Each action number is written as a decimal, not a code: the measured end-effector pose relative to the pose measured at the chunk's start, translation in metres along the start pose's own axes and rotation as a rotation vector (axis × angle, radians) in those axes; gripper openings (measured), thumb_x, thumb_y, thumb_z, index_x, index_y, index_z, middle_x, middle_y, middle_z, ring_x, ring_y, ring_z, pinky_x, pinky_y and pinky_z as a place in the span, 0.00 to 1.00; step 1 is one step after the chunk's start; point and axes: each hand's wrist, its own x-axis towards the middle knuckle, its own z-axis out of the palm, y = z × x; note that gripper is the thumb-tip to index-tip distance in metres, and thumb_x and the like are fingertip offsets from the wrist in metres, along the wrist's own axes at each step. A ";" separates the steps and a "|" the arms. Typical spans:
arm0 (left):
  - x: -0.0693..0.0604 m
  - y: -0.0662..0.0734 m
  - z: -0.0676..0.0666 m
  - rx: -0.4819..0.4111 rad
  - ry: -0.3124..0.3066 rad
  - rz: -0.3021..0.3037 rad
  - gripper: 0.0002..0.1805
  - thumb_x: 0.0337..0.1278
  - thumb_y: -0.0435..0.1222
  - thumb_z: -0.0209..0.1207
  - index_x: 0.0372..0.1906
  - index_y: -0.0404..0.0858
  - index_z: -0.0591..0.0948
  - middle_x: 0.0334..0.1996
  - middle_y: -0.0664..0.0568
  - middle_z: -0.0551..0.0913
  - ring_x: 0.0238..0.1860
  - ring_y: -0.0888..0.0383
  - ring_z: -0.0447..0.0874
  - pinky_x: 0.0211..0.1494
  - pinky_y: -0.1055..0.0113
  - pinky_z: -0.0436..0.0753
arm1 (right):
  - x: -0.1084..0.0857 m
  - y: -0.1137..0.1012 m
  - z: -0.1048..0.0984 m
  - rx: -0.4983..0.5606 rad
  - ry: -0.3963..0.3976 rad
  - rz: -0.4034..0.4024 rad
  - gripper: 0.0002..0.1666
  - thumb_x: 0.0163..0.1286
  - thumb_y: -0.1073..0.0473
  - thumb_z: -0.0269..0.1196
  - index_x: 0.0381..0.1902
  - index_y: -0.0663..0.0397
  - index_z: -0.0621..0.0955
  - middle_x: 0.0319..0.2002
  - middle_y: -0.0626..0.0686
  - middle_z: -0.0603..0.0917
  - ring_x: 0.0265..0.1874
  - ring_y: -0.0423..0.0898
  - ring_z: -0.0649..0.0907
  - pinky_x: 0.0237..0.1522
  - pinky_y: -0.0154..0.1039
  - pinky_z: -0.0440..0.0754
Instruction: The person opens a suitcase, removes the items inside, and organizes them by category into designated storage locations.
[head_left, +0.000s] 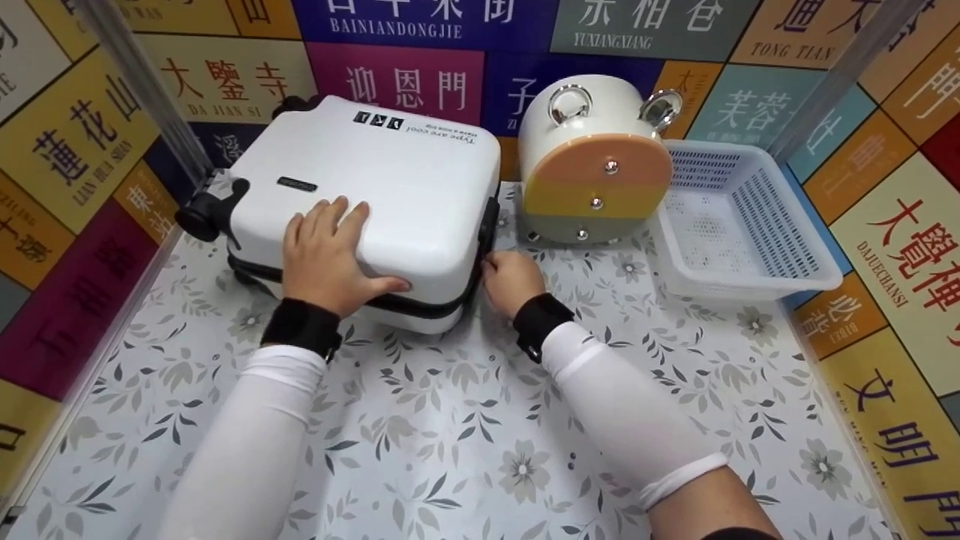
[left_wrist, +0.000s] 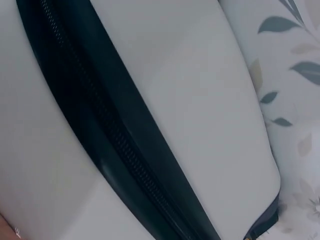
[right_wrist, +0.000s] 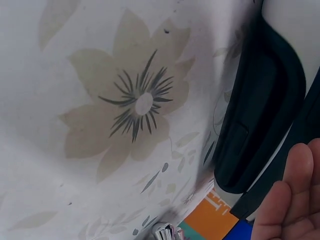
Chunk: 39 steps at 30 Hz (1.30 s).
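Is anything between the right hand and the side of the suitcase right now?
Nothing visible: the right hand is at the side of the suitcase, by the black zipper band. The striped cabinet and white basket stand off to the right, not between them.

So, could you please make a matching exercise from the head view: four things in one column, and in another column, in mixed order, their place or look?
1. suitcase
2. round container
3. basket
4. left hand

A. perforated walls, farthest right of the four
B. resting on a white surface
C. white, with black wheels showing at its left
D. front striped orange, yellow and grey-green

Pairs: 1-C, 2-D, 3-A, 4-B
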 end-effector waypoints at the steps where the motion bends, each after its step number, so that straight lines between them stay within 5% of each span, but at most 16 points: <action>1: 0.000 0.003 0.001 0.002 0.007 -0.007 0.70 0.24 0.78 0.73 0.79 0.47 0.68 0.80 0.41 0.66 0.81 0.38 0.59 0.83 0.36 0.52 | -0.001 0.000 -0.001 -0.002 0.000 -0.003 0.17 0.81 0.56 0.57 0.50 0.57 0.90 0.49 0.59 0.92 0.51 0.59 0.89 0.57 0.54 0.85; 9: 0.000 0.025 0.008 0.065 0.043 -0.062 0.72 0.24 0.83 0.68 0.78 0.46 0.68 0.79 0.41 0.67 0.79 0.39 0.62 0.82 0.38 0.56 | -0.006 0.006 -0.006 -0.029 0.007 -0.034 0.16 0.80 0.56 0.57 0.45 0.58 0.90 0.43 0.58 0.92 0.47 0.59 0.90 0.55 0.55 0.85; 15: 0.006 0.036 -0.003 0.074 -0.025 -0.076 0.72 0.27 0.81 0.69 0.79 0.45 0.65 0.80 0.39 0.65 0.79 0.38 0.61 0.81 0.37 0.57 | -0.005 0.006 -0.009 -0.023 0.027 -0.023 0.17 0.80 0.55 0.57 0.41 0.57 0.89 0.41 0.57 0.92 0.47 0.59 0.90 0.53 0.55 0.84; 21: 0.013 -0.003 -0.031 0.052 -0.134 -0.059 0.72 0.29 0.81 0.67 0.83 0.51 0.61 0.82 0.37 0.57 0.80 0.32 0.56 0.79 0.28 0.53 | -0.003 0.005 -0.010 0.012 0.024 0.007 0.16 0.81 0.55 0.57 0.46 0.55 0.90 0.38 0.56 0.92 0.43 0.57 0.89 0.52 0.52 0.84; 28: 0.008 -0.059 -0.052 0.032 -0.174 -0.178 0.77 0.25 0.83 0.67 0.86 0.57 0.52 0.85 0.32 0.44 0.81 0.23 0.44 0.77 0.20 0.41 | -0.002 0.006 -0.008 0.015 0.010 0.020 0.18 0.82 0.54 0.56 0.43 0.57 0.90 0.35 0.56 0.90 0.41 0.57 0.88 0.50 0.52 0.84; 39: 0.001 -0.065 -0.045 0.079 -0.126 -0.216 0.76 0.26 0.86 0.63 0.86 0.60 0.52 0.85 0.34 0.48 0.73 0.16 0.56 0.76 0.22 0.50 | -0.004 0.011 -0.008 -0.014 0.016 0.005 0.17 0.81 0.56 0.57 0.50 0.55 0.90 0.48 0.56 0.92 0.51 0.58 0.89 0.58 0.53 0.84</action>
